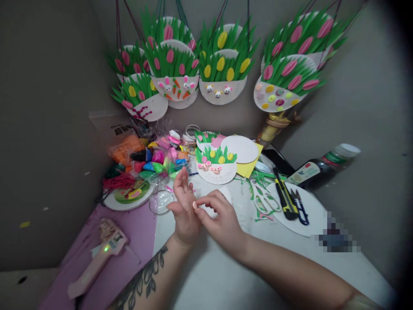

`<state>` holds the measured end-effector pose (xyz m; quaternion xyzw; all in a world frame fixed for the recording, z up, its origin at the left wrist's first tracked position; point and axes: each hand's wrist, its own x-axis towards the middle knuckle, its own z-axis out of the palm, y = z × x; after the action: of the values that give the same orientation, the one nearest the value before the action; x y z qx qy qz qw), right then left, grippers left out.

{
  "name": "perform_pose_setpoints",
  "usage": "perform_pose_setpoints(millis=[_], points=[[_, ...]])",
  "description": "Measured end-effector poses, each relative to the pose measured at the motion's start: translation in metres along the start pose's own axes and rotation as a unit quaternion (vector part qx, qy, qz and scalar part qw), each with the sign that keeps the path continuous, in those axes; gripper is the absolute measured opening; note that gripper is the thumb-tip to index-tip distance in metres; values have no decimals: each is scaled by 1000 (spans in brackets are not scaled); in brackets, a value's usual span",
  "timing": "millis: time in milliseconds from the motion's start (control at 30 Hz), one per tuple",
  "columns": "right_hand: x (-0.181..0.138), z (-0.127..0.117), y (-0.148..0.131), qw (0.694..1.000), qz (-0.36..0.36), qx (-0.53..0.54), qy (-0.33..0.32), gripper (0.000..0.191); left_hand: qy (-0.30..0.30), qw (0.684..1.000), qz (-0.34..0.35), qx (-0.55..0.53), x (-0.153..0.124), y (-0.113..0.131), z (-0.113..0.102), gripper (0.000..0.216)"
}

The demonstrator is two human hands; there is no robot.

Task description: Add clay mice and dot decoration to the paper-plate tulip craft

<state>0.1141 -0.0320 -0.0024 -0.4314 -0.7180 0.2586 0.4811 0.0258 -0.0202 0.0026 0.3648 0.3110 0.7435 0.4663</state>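
Observation:
Over the middle of the table, my left hand point(185, 211) is held palm up with its fingers apart. Between the thumb and forefinger of my right hand point(219, 219) is a small pale peach piece of clay point(194, 205), against or just above the left palm. Behind both hands lies a paper-plate basket point(217, 174) with green paper grass, yellow tulips and two pink animal faces. To the left of my left hand rests a clear round lid point(161, 202). Part of a white paper disc point(226, 194) shows behind my right hand.
A pink glue gun point(100, 258) with a green light lies at left. Bagged coloured clay point(161, 157) is heaped behind. White scissors point(264, 198), a yellow-black cutter point(286, 200) and thread snips point(300, 209) lie right, near a dark bottle point(322, 165). Finished paper-plate baskets point(222, 90) hang at the back.

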Motion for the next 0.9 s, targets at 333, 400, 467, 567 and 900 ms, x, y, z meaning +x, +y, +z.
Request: perform_pose_setpoints(millis=[333, 400, 467, 567, 900], points=[[0, 0, 0, 1000, 4, -5, 6, 6, 14, 1000, -8, -15, 0, 7, 5, 75], [-1, 0, 0, 1000, 1, -5, 4, 6, 20, 1000, -9, -11, -1, 7, 6, 76], [-1, 0, 1, 1000, -1, -4, 3, 6, 21, 1000, -9, -9, -1, 7, 6, 76], [-1, 0, 1, 1000, 1, -4, 4, 5, 17, 1000, -7, -15, -1, 6, 5, 75], [-2, 1, 2, 1000, 0, -8, -1, 6, 11, 1000, 4, -21, 0, 5, 3, 75]])
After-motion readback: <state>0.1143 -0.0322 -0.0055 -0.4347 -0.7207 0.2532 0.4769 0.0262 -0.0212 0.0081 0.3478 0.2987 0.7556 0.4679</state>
